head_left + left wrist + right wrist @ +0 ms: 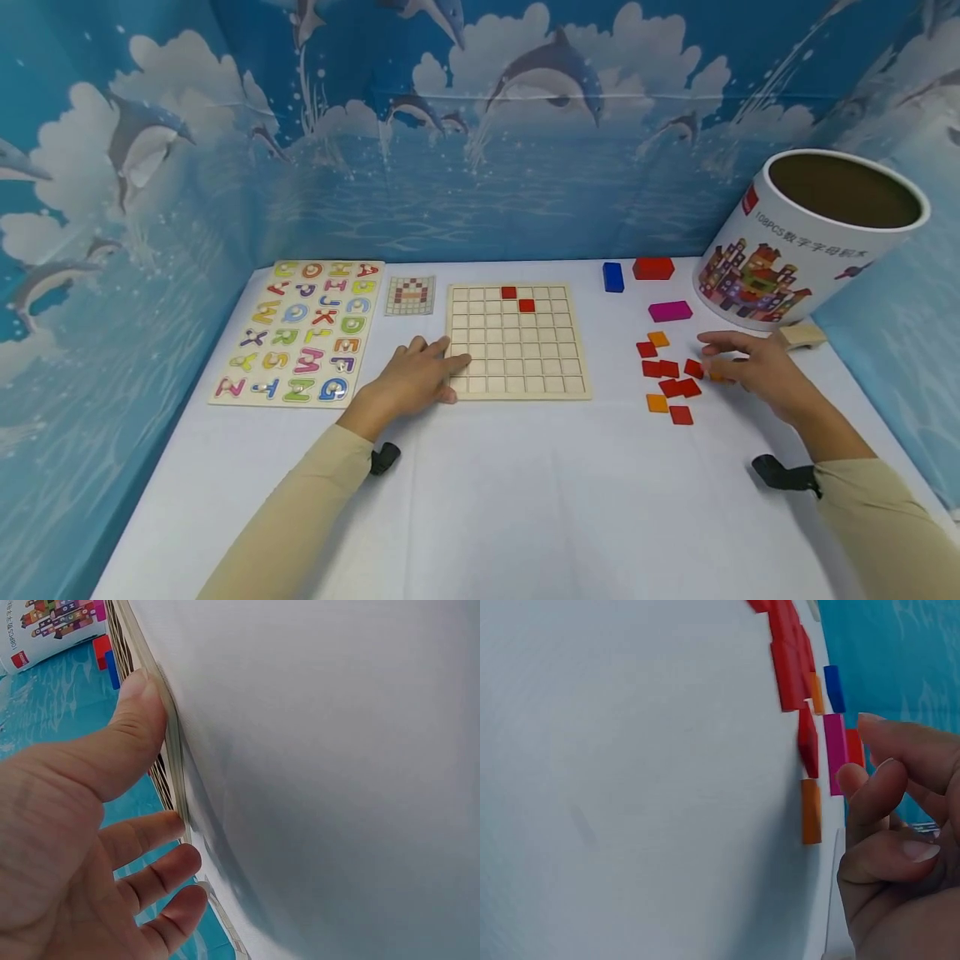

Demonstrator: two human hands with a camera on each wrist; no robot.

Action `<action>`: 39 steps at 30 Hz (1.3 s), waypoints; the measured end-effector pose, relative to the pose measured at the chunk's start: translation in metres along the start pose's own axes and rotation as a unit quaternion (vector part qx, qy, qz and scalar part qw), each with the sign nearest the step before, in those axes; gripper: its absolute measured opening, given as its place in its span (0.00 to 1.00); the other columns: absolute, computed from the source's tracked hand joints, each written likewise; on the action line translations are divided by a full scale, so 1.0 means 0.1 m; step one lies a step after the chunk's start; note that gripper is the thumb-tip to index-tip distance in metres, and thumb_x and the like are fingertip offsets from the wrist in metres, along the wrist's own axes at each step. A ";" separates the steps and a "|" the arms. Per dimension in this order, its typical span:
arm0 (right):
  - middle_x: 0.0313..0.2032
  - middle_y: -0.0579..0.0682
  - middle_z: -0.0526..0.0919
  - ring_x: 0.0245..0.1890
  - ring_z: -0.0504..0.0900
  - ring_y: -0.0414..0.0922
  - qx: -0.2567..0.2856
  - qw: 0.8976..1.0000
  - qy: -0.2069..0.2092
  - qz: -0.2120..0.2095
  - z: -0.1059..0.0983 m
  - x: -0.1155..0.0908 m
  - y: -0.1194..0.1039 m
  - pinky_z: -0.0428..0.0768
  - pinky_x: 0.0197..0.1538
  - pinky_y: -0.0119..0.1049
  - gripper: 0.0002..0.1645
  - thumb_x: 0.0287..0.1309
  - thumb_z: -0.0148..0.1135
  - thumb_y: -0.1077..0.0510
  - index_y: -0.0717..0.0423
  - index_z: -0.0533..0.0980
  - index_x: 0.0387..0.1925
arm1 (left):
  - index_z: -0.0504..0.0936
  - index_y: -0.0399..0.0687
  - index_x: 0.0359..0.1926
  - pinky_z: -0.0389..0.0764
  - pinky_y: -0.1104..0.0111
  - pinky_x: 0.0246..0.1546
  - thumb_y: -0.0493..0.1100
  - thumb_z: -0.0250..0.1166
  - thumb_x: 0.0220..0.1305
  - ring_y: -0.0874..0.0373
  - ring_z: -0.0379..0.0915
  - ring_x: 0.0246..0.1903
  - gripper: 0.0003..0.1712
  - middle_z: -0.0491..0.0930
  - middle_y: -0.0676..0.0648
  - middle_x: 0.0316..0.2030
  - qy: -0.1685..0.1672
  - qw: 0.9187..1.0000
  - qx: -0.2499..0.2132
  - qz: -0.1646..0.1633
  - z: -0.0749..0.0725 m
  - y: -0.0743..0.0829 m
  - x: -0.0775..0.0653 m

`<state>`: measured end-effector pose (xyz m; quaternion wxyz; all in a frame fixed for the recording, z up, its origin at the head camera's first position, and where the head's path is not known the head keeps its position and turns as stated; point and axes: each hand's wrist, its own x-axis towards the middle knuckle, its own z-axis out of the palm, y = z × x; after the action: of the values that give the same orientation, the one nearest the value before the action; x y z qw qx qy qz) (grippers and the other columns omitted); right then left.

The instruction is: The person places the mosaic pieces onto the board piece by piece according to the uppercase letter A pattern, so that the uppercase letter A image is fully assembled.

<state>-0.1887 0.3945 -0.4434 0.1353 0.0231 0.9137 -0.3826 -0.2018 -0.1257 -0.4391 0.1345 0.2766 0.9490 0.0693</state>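
Observation:
My left hand (pixel 412 375) rests at the left edge of a wooden grid board (pixel 517 343), thumb (pixel 146 712) lying over that edge and the other fingers relaxed beside it. Two red tiles sit in the board's upper rows, a red tile (pixel 509 292) in the top one and another red tile (pixel 527 306) just below to the right. Over the right side of a loose group of red and orange square tiles hovers my right hand (pixel 757 371), fingers loosely bent with nothing between them. Nearest its fingertips are a red tile (pixel 808 742) and an orange tile (pixel 811 811).
Left of the board lie a small pattern card (pixel 410 296) and an alphabet puzzle board (pixel 251 350). Behind the tiles are blue (pixel 612 277), red (pixel 653 268) and magenta blocks (pixel 670 312). A large white tub (pixel 731 275) stands back right, with a pale wooden block (pixel 802 336) before it.

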 end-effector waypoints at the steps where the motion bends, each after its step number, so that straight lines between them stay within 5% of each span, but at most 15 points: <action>1: 0.64 0.66 0.71 0.61 0.68 0.60 -0.002 1.000 -0.008 -0.001 0.01 0.01 0.02 0.78 0.43 0.35 0.41 0.69 0.64 0.43 0.57 0.64 0.75 | 0.67 0.65 0.76 0.68 0.50 0.55 0.60 0.66 0.65 0.44 0.62 0.60 0.40 0.57 0.40 0.78 0.000 1.000 0.001 -0.001 0.00 0.00 0.00; 6: 0.62 0.67 0.72 0.62 0.66 0.63 -0.025 0.999 -0.024 -0.014 0.05 0.07 0.03 0.76 0.45 0.31 0.39 0.68 0.66 0.46 0.60 0.67 0.73 | 0.67 0.66 0.76 0.68 0.49 0.55 0.60 0.66 0.65 0.45 0.62 0.60 0.40 0.57 0.40 0.78 -0.002 1.000 0.002 -0.005 -0.01 0.01 0.01; 13: 0.54 0.64 0.74 0.56 0.69 0.62 -0.072 0.997 -0.028 0.008 0.09 0.07 0.00 0.81 0.43 0.38 0.37 0.64 0.70 0.50 0.63 0.70 0.68 | 0.66 0.65 0.76 0.68 0.48 0.57 0.60 0.65 0.65 0.43 0.61 0.62 0.40 0.57 0.40 0.78 -0.009 1.000 0.002 0.003 0.00 0.04 0.04; 23: 0.48 0.60 0.75 0.50 0.72 0.55 -0.066 0.998 -0.019 0.005 0.10 0.13 -0.07 0.79 0.41 0.34 0.28 0.66 0.68 0.52 0.62 0.72 0.60 | 0.66 0.66 0.77 0.68 0.48 0.58 0.60 0.65 0.65 0.44 0.61 0.63 0.40 0.57 0.41 0.78 -0.014 1.000 0.011 -0.011 -0.01 0.03 0.04; 31: 0.55 0.61 0.71 0.52 0.69 0.55 0.024 0.997 0.057 0.035 0.05 0.23 -0.13 0.79 0.39 0.35 0.39 0.70 0.58 0.34 0.57 0.67 0.68 | 0.65 0.67 0.77 0.67 0.49 0.58 0.61 0.65 0.65 0.44 0.61 0.64 0.41 0.57 0.42 0.78 -0.016 1.000 0.015 -0.016 -0.03 0.02 0.04; 39: 0.43 0.48 0.77 0.33 0.71 0.46 0.182 0.979 0.063 0.066 0.24 0.52 -0.53 0.75 0.35 0.34 0.40 0.60 0.67 0.33 0.47 0.70 0.67 | 0.66 0.67 0.76 0.67 0.49 0.55 0.61 0.66 0.65 0.44 0.62 0.61 0.41 0.57 0.41 0.78 -0.013 1.000 0.008 -0.016 -0.02 0.02 0.02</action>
<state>-0.2412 0.3365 -0.4364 0.0954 0.1315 0.8317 -0.5309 -0.2031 -0.1230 -0.4378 0.1457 0.2630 0.9521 0.0561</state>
